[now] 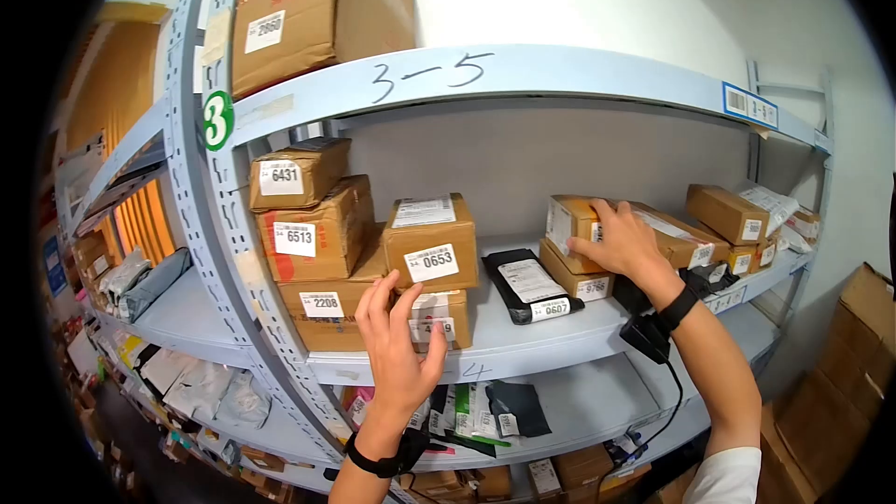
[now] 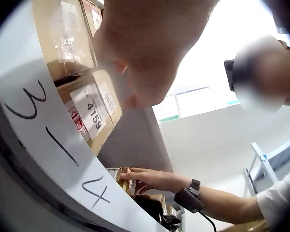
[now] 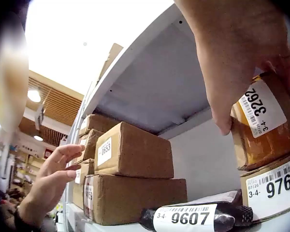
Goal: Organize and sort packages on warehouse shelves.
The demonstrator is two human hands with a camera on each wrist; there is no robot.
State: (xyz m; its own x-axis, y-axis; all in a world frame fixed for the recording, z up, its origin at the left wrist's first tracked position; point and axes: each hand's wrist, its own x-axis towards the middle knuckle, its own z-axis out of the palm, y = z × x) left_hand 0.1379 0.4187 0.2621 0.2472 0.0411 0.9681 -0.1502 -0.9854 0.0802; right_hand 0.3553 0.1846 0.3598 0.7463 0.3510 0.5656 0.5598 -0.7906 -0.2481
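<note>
My right hand (image 1: 623, 241) grips a small cardboard box (image 3: 261, 121) labelled 3262, thumb at one side and fingers over the top. That box sits on another carton (image 3: 273, 193) marked 9766. My left hand (image 1: 399, 350) is raised at the shelf's front edge with its fingers loosely spread, holding nothing. It overlaps the lower carton (image 2: 94, 108) labelled 4159 in the head view. On that carton rests a box (image 1: 431, 229) marked 0653. Between the stacks lies a flat black parcel (image 1: 532, 280) labelled 9607.
Boxes 6431 (image 1: 299, 175), 6513 (image 1: 317, 229) and 2208 (image 1: 322, 303) are stacked at the left post (image 1: 229, 215). More parcels (image 1: 728, 215) stand at the right end. A shelf beam (image 1: 523, 70) runs overhead. Bagged parcels (image 1: 476, 411) lie on the shelf below.
</note>
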